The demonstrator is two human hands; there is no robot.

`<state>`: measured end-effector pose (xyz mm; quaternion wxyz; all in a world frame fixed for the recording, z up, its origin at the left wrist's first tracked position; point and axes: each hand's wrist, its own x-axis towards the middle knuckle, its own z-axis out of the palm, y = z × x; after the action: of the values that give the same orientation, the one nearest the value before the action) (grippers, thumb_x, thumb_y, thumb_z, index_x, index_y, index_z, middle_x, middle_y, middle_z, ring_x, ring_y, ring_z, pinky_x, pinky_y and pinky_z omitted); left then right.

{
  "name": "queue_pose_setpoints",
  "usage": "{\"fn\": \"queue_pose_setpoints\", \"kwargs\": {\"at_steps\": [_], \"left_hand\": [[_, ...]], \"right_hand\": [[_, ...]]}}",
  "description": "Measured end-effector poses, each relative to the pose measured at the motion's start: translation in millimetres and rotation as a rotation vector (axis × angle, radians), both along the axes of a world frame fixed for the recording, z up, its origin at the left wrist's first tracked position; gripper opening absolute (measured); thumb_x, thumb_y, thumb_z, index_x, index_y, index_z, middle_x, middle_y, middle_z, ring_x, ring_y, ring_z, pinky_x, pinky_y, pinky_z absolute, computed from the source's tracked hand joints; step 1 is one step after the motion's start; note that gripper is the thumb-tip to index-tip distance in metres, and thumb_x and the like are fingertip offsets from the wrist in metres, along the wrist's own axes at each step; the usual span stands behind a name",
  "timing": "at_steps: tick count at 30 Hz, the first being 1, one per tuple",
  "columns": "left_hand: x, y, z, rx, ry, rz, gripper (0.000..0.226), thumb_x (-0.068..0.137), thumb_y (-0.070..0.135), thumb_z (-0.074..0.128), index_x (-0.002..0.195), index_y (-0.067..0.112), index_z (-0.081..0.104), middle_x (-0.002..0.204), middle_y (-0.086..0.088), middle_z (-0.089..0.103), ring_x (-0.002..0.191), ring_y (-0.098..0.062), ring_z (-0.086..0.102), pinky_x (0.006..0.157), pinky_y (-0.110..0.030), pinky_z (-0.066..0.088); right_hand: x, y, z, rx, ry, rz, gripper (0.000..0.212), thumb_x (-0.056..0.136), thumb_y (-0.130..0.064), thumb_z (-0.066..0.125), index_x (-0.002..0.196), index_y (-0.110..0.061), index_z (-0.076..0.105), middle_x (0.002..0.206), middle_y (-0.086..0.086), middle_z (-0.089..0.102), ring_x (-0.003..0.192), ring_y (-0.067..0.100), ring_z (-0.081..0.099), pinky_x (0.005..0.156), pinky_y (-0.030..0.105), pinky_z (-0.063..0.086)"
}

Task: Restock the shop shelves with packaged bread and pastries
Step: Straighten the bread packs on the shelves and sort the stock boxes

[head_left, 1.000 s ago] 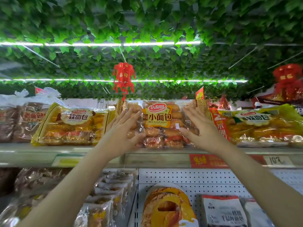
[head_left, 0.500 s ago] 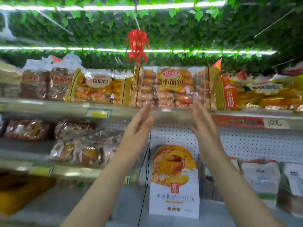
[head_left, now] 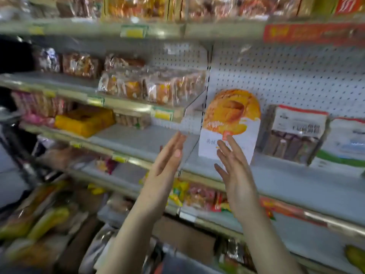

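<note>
My left hand [head_left: 167, 159] and my right hand [head_left: 235, 167] are raised in front of the middle shelves, palms facing each other, fingers straight, holding nothing. Just behind my right hand's fingertips stands a white and orange bread bag [head_left: 231, 119] on the right shelf [head_left: 296, 182]. Clear packs of pastries [head_left: 154, 88] lie on a shelf to the upper left. The top shelf's bread packs [head_left: 138, 6] show only at the frame's top edge, blurred.
A yellow box [head_left: 85, 121] sits on the left shelf below the pastries. Dark-bread packs [head_left: 296, 133] and a white and green bag [head_left: 345, 143] stand to the right. Lower shelves hold mixed snack packs [head_left: 197, 194]. Bagged goods [head_left: 39, 220] lie at lower left.
My view has dropped from the top shelf to the middle shelves. Both hands have come down from the mini bread pack left on the top shelf and stay open.
</note>
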<state>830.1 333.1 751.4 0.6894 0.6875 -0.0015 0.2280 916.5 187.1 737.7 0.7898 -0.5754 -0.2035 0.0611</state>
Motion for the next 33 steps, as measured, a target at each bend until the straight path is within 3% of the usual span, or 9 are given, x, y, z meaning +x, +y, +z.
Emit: {"fn": "queue_pose_setpoints", "kwargs": {"at_steps": [4,7,12,15,19,24,29,33], "left_hand": [[-40,-4,-40,-0.039,0.093,0.1,0.054,0.086,0.062,0.054,0.138,0.049,0.045,0.144,0.024,0.049,0.137,0.002,0.041,0.114,-0.034,0.031],[-70,2,-64,-0.067,0.17,0.187,0.05,0.096,0.056,0.048,0.144,0.043,0.042,0.145,0.024,0.048,0.137,0.003,0.04,0.116,-0.035,0.029],[-115,26,-102,-0.081,0.28,0.292,0.06,0.087,0.07,0.047,0.143,0.052,0.04,0.147,0.026,0.044,0.139,0.0,0.038,0.117,-0.048,0.026],[-134,44,-122,-0.164,0.289,0.331,0.061,0.079,0.076,0.056,0.136,0.055,0.047,0.145,0.023,0.048,0.138,-0.003,0.041,0.118,-0.046,0.027],[-162,75,-144,-0.213,0.302,0.348,0.062,0.086,0.065,0.056,0.142,0.042,0.047,0.146,0.014,0.051,0.139,-0.008,0.042,0.118,-0.048,0.027],[-210,128,-159,-0.295,0.329,0.398,0.044,0.089,0.055,0.054,0.132,0.047,0.054,0.139,0.02,0.056,0.134,-0.001,0.046,0.116,-0.037,0.03],[-248,177,-182,-0.387,0.36,0.417,0.039,0.094,0.047,0.055,0.133,0.042,0.052,0.134,0.022,0.059,0.127,0.003,0.051,0.11,-0.025,0.037],[-258,205,-201,-0.462,0.428,0.422,0.046,0.091,0.042,0.048,0.137,0.038,0.049,0.127,0.025,0.061,0.115,0.014,0.055,0.084,-0.004,0.045]], "right_hand": [[-28,2,-49,-0.047,0.111,0.124,0.075,0.06,-0.075,0.073,0.128,-0.052,0.051,0.135,-0.025,0.058,0.133,0.004,0.048,0.105,0.033,0.041],[-46,7,-76,-0.068,0.164,0.203,0.082,0.058,-0.077,0.074,0.131,-0.049,0.05,0.135,-0.022,0.059,0.133,0.006,0.049,0.109,0.035,0.038],[-75,27,-103,-0.149,0.212,0.337,0.072,0.059,-0.084,0.067,0.126,-0.062,0.052,0.143,-0.022,0.052,0.134,0.0,0.045,0.117,0.042,0.031],[-88,46,-119,-0.195,0.268,0.374,0.081,0.059,-0.083,0.068,0.133,-0.057,0.046,0.142,-0.022,0.053,0.134,-0.001,0.046,0.118,0.043,0.031],[-110,82,-136,-0.233,0.307,0.398,0.059,0.081,-0.06,0.059,0.137,-0.05,0.043,0.138,-0.022,0.056,0.13,-0.002,0.049,0.115,0.038,0.035],[-150,143,-162,-0.252,0.383,0.38,0.05,0.082,-0.046,0.051,0.132,-0.047,0.046,0.136,-0.02,0.057,0.129,0.0,0.05,0.11,0.031,0.039],[-190,201,-191,-0.272,0.44,0.323,0.048,0.092,-0.033,0.061,0.137,-0.04,0.046,0.132,-0.017,0.06,0.127,0.003,0.053,0.097,0.026,0.045],[-204,230,-212,-0.294,0.517,0.288,0.042,0.1,-0.021,0.053,0.138,-0.036,0.044,0.129,-0.016,0.061,0.122,0.002,0.054,0.108,0.036,0.041]]}}
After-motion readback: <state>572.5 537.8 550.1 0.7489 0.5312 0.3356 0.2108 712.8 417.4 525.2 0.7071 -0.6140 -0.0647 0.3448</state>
